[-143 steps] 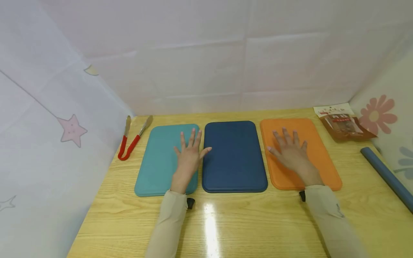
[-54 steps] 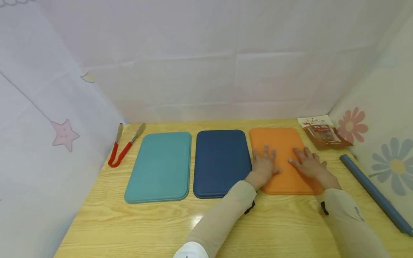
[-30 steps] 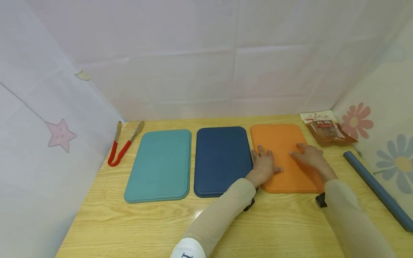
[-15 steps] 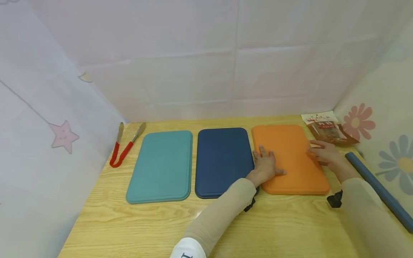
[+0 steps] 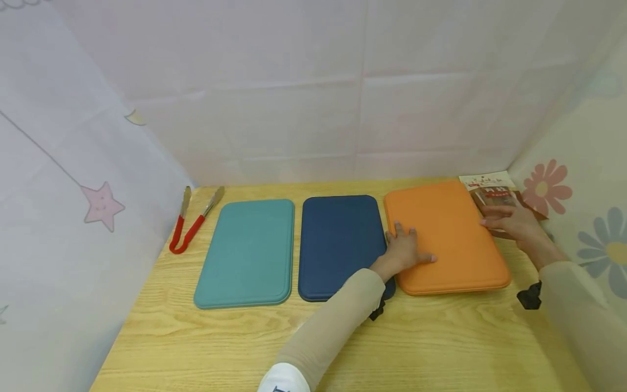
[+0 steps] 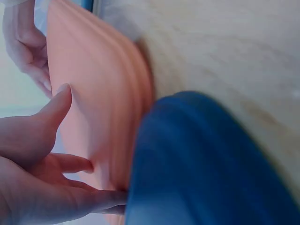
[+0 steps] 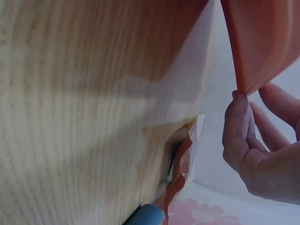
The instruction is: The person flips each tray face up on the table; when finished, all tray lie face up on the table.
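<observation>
An orange rectangular board with rounded corners (image 5: 441, 215) lies at the right of a row, its right side raised off the table and its left side low. My right hand (image 5: 521, 226) pinches the raised right edge; in the right wrist view, thumb and fingers of the right hand (image 7: 267, 145) meet at the rim. My left hand (image 5: 403, 255) rests on the board's left side with fingers spread. Close by the left hand is a navy board (image 5: 340, 239) of the same shape. In the left wrist view, the left thumb (image 6: 56, 110) touches the orange surface.
A teal board (image 5: 245, 250) lies left of the navy one. Red-handled tongs (image 5: 183, 231) lie at the far left. Behind my right hand is a brown food packet (image 5: 482, 196) by the wall. A blue-grey rod (image 7: 145, 215) shows in the right wrist view. Cloth walls (image 5: 274, 130) enclose the table.
My left hand has moved from the teal board to the orange one. My right hand has slid to the orange board's right edge and lifted it, tilting the board up on that side.
</observation>
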Motion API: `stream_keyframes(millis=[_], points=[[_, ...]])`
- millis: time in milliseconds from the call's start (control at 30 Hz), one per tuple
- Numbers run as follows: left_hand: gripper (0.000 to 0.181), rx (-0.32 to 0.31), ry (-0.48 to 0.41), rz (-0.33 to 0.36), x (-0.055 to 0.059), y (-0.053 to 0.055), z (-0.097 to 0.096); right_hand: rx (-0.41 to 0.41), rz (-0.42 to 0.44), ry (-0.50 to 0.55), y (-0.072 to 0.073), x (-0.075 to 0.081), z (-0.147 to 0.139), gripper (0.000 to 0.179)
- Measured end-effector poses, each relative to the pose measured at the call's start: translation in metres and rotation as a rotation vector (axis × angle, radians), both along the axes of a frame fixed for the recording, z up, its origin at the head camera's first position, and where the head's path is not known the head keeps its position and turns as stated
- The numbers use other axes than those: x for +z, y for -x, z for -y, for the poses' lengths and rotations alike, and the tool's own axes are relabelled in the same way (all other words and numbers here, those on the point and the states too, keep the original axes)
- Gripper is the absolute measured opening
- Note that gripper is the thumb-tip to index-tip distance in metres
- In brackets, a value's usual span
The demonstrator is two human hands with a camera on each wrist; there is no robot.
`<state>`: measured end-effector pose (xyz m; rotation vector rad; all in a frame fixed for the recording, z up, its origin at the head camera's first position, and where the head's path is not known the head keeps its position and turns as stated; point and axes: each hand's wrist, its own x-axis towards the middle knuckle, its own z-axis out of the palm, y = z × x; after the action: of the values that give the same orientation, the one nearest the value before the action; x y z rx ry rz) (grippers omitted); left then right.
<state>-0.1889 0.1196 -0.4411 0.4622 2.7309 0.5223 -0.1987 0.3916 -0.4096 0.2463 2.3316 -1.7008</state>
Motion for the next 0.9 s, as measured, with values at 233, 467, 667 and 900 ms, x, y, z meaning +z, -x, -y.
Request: stream_keyframes(millis=[233, 467, 667, 900], points=[[0.088, 0.006, -0.078, 0.091, 0.014, 0.001, 0.007, 0.106, 0.120, 0.087, 0.008, 0.014, -0.011, 0.072], [0.080, 0.030, -0.229, 0.135, 0.014, -0.001, 0.010, 0.138, 0.139, 0.261, 0.007, 0.033, -0.015, 0.023], [0.079, 0.016, -0.335, 0.169, 0.016, -0.002, 0.015, 0.202, 0.123, 0.217, 0.008, 0.053, -0.004, 0.018], [0.076, 0.014, -0.417, 0.220, 0.019, -0.002, 0.024, 0.263, 0.147, 0.434, 0.010, 0.069, 0.011, 0.026]])
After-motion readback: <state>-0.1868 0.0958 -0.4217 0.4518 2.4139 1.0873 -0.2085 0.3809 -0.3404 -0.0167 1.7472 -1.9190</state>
